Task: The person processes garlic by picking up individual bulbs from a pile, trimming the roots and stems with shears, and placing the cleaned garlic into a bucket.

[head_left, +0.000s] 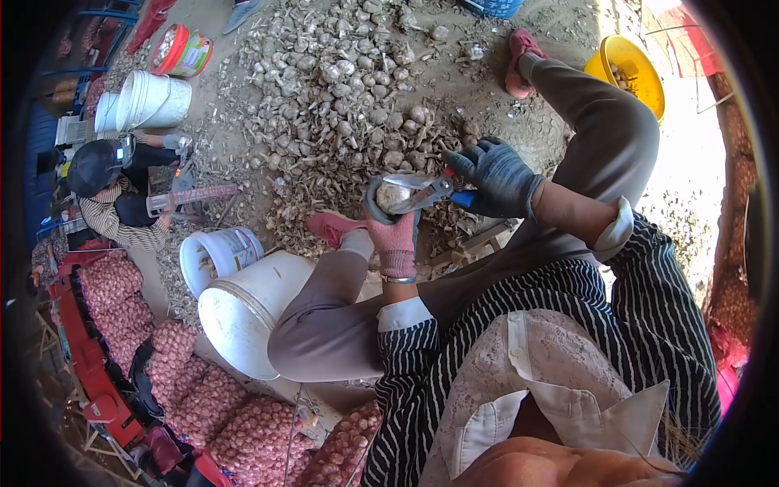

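My left hand (394, 235), in a pink and grey glove, grips a pale garlic bulb (391, 197) with its fingers wrapped round it. My right hand (505, 180), in a dark grey-blue glove, is closed on pruning shears (436, 191) with red and blue handle parts. The metal blades are spread and reach across to the bulb, one along its upper side and one along its lower side. Beyond both hands a large heap of garlic bulbs (345, 81) covers the ground, mixed with dry stalks and skins.
White buckets (235, 321) stand to my left, close to my knee. A yellow bucket (629, 79) is at the upper right, a red bucket (182, 53) at the upper left. Another person (122, 187) sits at the left, near filled garlic net bags (195, 381).
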The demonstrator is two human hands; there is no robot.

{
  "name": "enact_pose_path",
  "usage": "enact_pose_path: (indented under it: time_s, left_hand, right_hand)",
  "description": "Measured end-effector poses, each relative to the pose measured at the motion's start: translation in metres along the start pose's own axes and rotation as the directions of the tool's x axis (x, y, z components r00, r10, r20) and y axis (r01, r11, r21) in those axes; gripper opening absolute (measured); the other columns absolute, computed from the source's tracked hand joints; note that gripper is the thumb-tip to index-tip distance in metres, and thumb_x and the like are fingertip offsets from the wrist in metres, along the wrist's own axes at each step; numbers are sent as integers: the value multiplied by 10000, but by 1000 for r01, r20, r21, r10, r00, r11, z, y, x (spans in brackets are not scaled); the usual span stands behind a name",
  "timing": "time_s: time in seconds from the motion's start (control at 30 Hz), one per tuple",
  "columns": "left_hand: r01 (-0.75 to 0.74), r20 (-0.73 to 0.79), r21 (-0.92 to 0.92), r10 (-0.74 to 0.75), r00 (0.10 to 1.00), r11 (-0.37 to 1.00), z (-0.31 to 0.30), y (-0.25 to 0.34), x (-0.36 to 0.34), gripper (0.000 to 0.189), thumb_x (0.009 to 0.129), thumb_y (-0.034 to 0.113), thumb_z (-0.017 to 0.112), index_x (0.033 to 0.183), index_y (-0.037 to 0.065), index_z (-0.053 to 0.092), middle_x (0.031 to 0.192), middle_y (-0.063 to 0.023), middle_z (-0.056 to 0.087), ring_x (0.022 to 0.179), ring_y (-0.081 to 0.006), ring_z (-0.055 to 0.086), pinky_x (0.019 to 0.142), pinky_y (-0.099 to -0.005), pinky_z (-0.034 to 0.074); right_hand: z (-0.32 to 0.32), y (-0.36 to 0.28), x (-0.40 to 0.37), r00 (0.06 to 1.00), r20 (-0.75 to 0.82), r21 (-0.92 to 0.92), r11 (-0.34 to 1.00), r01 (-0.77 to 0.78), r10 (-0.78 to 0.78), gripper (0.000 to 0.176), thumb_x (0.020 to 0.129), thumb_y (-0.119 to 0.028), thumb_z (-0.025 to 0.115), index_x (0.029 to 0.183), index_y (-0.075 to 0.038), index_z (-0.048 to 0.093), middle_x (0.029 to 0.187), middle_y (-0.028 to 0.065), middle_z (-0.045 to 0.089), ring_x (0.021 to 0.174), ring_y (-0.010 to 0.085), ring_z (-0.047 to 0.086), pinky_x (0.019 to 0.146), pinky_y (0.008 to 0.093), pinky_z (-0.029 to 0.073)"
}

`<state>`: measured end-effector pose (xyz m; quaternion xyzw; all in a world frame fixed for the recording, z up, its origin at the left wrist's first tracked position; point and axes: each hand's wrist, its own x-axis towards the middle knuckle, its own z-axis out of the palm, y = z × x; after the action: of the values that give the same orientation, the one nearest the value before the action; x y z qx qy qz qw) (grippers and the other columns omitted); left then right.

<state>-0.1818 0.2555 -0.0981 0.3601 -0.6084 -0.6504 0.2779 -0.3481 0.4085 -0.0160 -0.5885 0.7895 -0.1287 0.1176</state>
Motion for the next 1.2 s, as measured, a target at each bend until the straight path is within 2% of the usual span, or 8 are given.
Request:
enact_pose_path:
  time_s: [0.17, 0.27, 0.37, 0.47, 0.57, 0.93, 1.1, 1.2]
  left_hand:
    - [34, 48, 183, -43, 998, 983, -10, -8, -8, 646, 692, 9, 777, 1256, 31, 463, 1187, -93, 553, 1095, -203, 547, 972, -326, 438]
    - [288, 124, 22, -289, 949, 957, -9, -10, -9, 531, 768, 18, 718, 1238, 23, 471, 1065, -113, 622, 849, -183, 650, 711, -285, 546]
    - [77, 200, 165, -110, 974, 983, -10, -37, -6, 479, 796, 25, 694, 1223, 19, 476, 1017, -109, 634, 718, -162, 658, 572, -256, 539]
    - [-47, 217, 404, -46, 975, 914, -2, -25, -11, 586, 711, 74, 786, 1214, 17, 489, 1051, -106, 633, 921, -186, 636, 804, -310, 530]
    - [102, 146, 376, -168, 975, 921, 4, -22, -11, 626, 655, 102, 831, 1184, 3, 512, 1069, -104, 635, 992, -184, 609, 889, -318, 489]
    - [280, 128, 392, -354, 927, 876, -1, -24, -16, 608, 640, 110, 843, 1147, -14, 530, 1072, -114, 634, 980, -162, 607, 859, -310, 496]
    - [197, 87, 321, -236, 968, 926, -4, -23, -8, 613, 638, 108, 844, 1147, -1, 521, 1065, -122, 630, 971, -171, 605, 854, -313, 500]
    - [172, 127, 477, -261, 957, 862, -3, -15, -6, 612, 643, 90, 832, 1155, 2, 508, 1066, -113, 623, 965, -174, 603, 849, -310, 503]
  right_hand:
    - [14, 13, 4, 996, 82, 11, 1000, 29, -30, 642, 783, -447, 615, 1247, -17, 510, 942, 160, 602, 876, 337, 600, 817, 436, 459]
    - [26, 26, 3, 992, 94, 12, 997, 79, -80, 639, 769, -440, 623, 1246, -27, 516, 947, 158, 599, 862, 337, 604, 808, 439, 460]
    - [39, 41, 1, 977, 207, 71, 997, 37, -51, 646, 733, -412, 655, 1235, -32, 510, 959, 155, 590, 870, 339, 594, 798, 452, 456]
    - [50, 43, -4, 972, 229, 55, 998, 36, -47, 585, 749, -425, 637, 1211, -83, 527, 926, 153, 603, 842, 343, 608, 738, 450, 470]
    - [59, 45, -3, 964, 258, 109, 993, 36, -64, 519, 754, -401, 636, 1157, -87, 545, 915, 156, 604, 825, 346, 615, 714, 452, 478]
    - [91, 39, 0, 905, 423, 227, 972, -54, -48, 584, 726, -319, 654, 1192, -3, 501, 891, 164, 611, 795, 358, 613, 696, 465, 496]
    - [85, 32, -4, 992, 96, 279, 959, 56, -85, 478, 734, -324, 653, 1083, -20, 534, 742, 168, 620, 703, 377, 626, 620, 462, 495]
    - [84, 33, -2, 979, 178, 250, 967, 54, -101, 482, 736, -305, 658, 1090, -12, 512, 748, 173, 625, 730, 377, 630, 633, 459, 498]
